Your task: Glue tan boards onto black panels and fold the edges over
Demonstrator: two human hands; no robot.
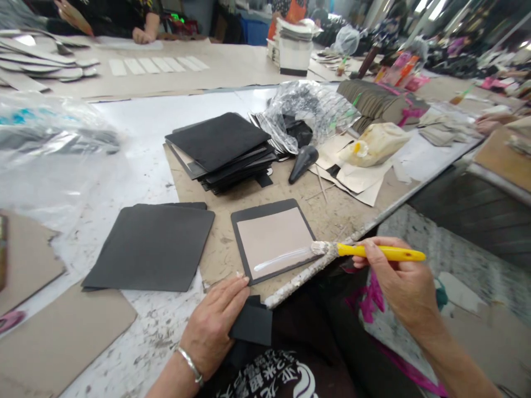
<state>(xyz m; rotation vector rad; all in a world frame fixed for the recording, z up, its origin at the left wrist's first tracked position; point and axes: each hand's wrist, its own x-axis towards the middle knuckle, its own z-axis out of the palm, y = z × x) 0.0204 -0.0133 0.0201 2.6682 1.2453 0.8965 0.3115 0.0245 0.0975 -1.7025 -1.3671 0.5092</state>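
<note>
Both hands work at the near edge of the table [145,121]. Her right hand [398,282] is closed around the yellow handle of a brush [373,251], thumb on top, and the bristles, out past its fingertips to the left, lie on a beige panel with a black border [274,237]. A wet white streak [282,258] runs along the panel's near edge from the bristles towards the left hand. The left hand [215,323] lies flat with its fingers spread and straight, the fingertips reaching the near-left corner of the panel; whether they press on it I cannot tell. A small black piece [253,323] sits just right of this hand, partly under it, and a silver bracelet [189,365] circles the wrist. Left of the left hand lies a dark grey sheet [153,246]. Beyond both hands sits a stack of black sheets [222,149], with a crumpled plastic bag [307,110] further right.
</note>
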